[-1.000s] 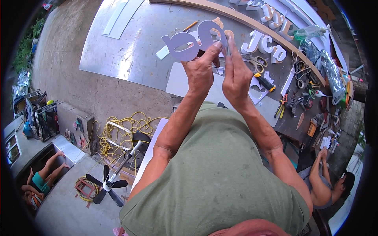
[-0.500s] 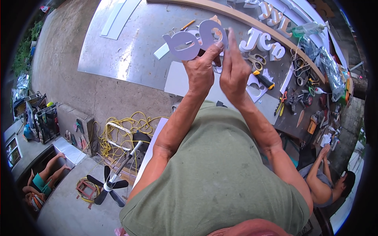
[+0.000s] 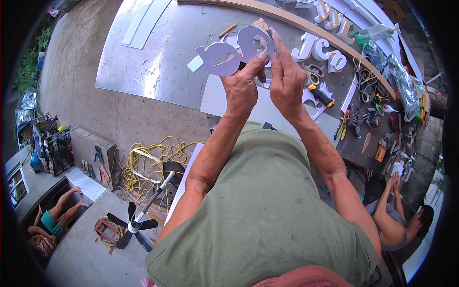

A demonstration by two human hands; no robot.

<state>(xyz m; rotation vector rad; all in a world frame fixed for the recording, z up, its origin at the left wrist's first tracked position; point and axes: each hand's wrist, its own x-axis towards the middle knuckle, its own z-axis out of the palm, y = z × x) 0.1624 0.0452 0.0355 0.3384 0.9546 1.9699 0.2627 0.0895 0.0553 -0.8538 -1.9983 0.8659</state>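
Observation:
My left hand [image 3: 240, 88] is closed on a white cut-out letter [image 3: 229, 68], a flat curvy shape held up above the table, with the thumb on its face. My right hand [image 3: 288, 86] is at the letter's right edge. Its fingers point away from me and press a thin dark strip [image 3: 273, 42] along that edge; most of the strip is hidden, so its exact kind is unclear. Beneath both hands a white sheet [image 3: 215, 98] lies across the near table edge. Beside my right hand are scissors [image 3: 313, 75] and a yellow-black utility knife [image 3: 321, 96].
Raised white letters [image 3: 306, 48] stand on the metal-topped table [image 3: 177, 62] before a long wooden strip [image 3: 267, 12]. Pliers [image 3: 341, 130] and other tools crowd the right. A pedestal fan [image 3: 134, 225] and yellow cord [image 3: 158, 148] are at left. Another person [image 3: 389, 220] sits at right.
My right hand has shifted slightly along the letter's edge, and its fingers look sharper than before. The letter has tipped and moved slightly in my left hand, which keeps its hold.

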